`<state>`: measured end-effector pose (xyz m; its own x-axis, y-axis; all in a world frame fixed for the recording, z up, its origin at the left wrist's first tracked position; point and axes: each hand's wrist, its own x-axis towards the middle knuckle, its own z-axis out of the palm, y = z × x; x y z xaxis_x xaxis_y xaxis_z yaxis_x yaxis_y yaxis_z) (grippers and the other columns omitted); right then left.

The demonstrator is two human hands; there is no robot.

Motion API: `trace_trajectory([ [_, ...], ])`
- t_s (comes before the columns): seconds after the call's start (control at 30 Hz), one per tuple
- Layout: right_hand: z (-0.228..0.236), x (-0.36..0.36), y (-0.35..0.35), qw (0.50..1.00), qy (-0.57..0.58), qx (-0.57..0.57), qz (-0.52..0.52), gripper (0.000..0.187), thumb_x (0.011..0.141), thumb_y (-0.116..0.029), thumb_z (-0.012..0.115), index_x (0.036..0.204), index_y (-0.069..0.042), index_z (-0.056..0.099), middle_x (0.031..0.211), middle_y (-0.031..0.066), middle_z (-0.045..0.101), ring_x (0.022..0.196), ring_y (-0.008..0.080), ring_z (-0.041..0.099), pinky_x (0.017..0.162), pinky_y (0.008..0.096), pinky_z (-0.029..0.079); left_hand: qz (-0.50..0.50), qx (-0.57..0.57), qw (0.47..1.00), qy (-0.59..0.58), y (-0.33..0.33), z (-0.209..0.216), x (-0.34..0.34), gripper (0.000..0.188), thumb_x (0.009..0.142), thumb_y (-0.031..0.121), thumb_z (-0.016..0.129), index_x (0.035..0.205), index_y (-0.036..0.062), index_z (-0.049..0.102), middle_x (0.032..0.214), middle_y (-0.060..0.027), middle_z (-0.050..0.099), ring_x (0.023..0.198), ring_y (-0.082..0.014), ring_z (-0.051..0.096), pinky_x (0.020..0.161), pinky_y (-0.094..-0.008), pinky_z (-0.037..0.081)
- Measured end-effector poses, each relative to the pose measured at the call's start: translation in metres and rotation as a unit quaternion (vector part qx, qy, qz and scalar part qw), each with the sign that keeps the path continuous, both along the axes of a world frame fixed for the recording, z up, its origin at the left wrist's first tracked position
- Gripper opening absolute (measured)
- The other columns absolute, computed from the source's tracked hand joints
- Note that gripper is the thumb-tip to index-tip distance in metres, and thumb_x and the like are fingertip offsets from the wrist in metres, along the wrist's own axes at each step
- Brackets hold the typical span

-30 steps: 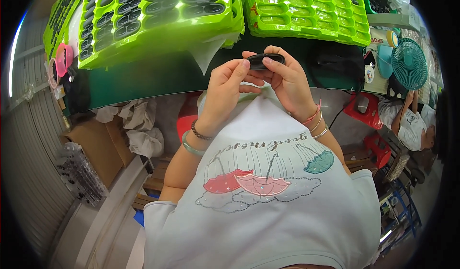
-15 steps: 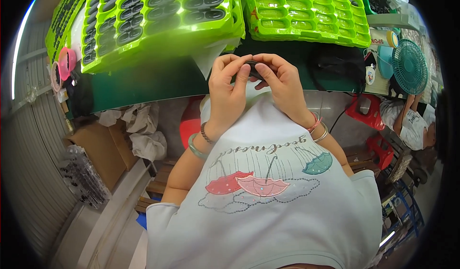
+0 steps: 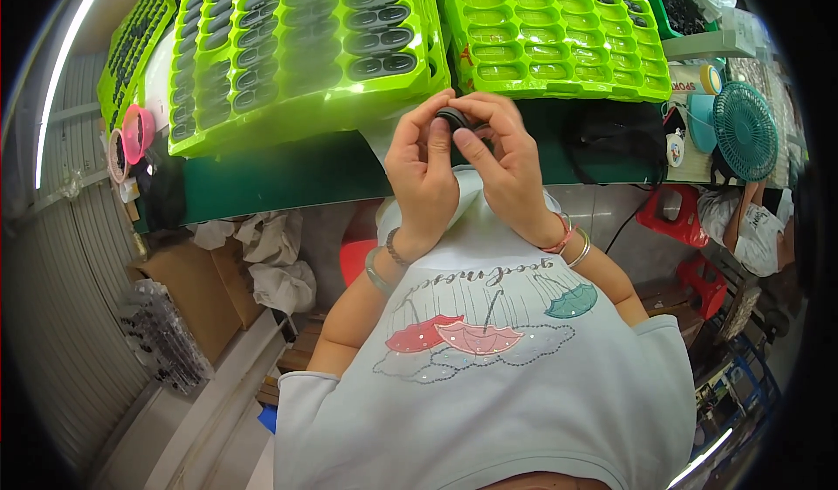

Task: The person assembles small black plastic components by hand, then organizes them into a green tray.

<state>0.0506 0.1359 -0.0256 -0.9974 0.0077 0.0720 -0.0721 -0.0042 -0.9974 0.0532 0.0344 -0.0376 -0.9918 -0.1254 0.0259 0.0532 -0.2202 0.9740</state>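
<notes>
Both hands meet in front of my chest, just before the near edges of the bright green trays. Between their fingertips is a small black oval piece with a rounded rim (image 3: 453, 116). My left hand (image 3: 423, 171) pinches it between thumb and fingers, the thumb pointing up along its near side. My right hand (image 3: 508, 160) is closed on its other side, its thumb pressed at the lower right of the piece. Fingers cover much of it. Similar dark oval pieces (image 3: 384, 64) lie in rows in the left green tray (image 3: 349, 113).
A second green tray (image 3: 567, 89) stands to the right, dark pieces in its far pockets. Both rest on a dark green table (image 3: 253, 180). A black bag (image 3: 611, 128) and teal fan (image 3: 745, 130) are at right, a pink basket (image 3: 138, 134) at left. Red stools (image 3: 674, 215) stand below.
The view has shifted, so trays and table sit slightly lower in it. My fingers have moved around the black piece, and more of its rounded rim shows. Both hands still hold it.
</notes>
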Motion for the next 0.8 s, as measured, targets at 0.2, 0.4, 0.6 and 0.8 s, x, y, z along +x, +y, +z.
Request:
trace_trajectory([
  [0.2, 0.009, 0.002, 0.009, 0.994, 0.006, 0.106, 0.026, 0.026, 0.081, -0.009, 0.061, 0.106, -0.002, 0.057, 0.086, 0.0075, 0.057, 0.080, 0.0145, 0.055, 0.069, 0.0240, 0.045, -0.003, -0.255, 0.959, 0.123, -0.013, -0.001, 0.005, 0.019, 0.090, -0.002, 0.045, 0.106, -0.0014, 0.055, 0.087, -0.0049, 0.057, 0.071, -0.0072, 0.051, 0.062, -0.0178, 0.041],
  [0.4, 0.006, 0.000, 0.012, 0.997, -0.034, 0.048, 0.040, 0.023, 0.082, -0.004, 0.057, 0.105, 0.001, 0.058, 0.090, 0.0088, 0.057, 0.074, 0.0156, 0.057, 0.062, 0.0239, 0.046, -0.005, -0.244, 0.968, 0.065, -0.011, 0.001, 0.005, 0.022, 0.089, 0.005, 0.051, 0.111, -0.0005, 0.049, 0.089, -0.0079, 0.057, 0.075, -0.0104, 0.056, 0.064, -0.0210, 0.047],
  [0.6, 0.015, 0.005, 0.015, 0.996, 0.028, 0.076, 0.034, 0.020, 0.085, -0.004, 0.054, 0.103, 0.002, 0.060, 0.095, 0.0098, 0.057, 0.077, 0.0173, 0.058, 0.064, 0.0250, 0.048, -0.043, -0.101, 0.994, -0.002, -0.012, 0.002, 0.010, 0.020, 0.086, 0.005, 0.055, 0.105, -0.0009, 0.050, 0.081, -0.0119, 0.058, 0.068, -0.0210, 0.058, 0.061, -0.0287, 0.046],
  [0.8, 0.018, 0.005, 0.022, 0.990, 0.048, 0.124, 0.048, 0.020, 0.082, -0.003, 0.057, 0.101, 0.002, 0.060, 0.094, 0.0103, 0.056, 0.073, 0.0185, 0.058, 0.061, 0.0256, 0.046, -0.103, -0.273, 0.955, 0.054, -0.016, 0.009, 0.008, 0.013, 0.085, 0.004, 0.053, 0.097, -0.0011, 0.054, 0.083, -0.0136, 0.057, 0.064, -0.0269, 0.056, 0.057, -0.0325, 0.044],
])
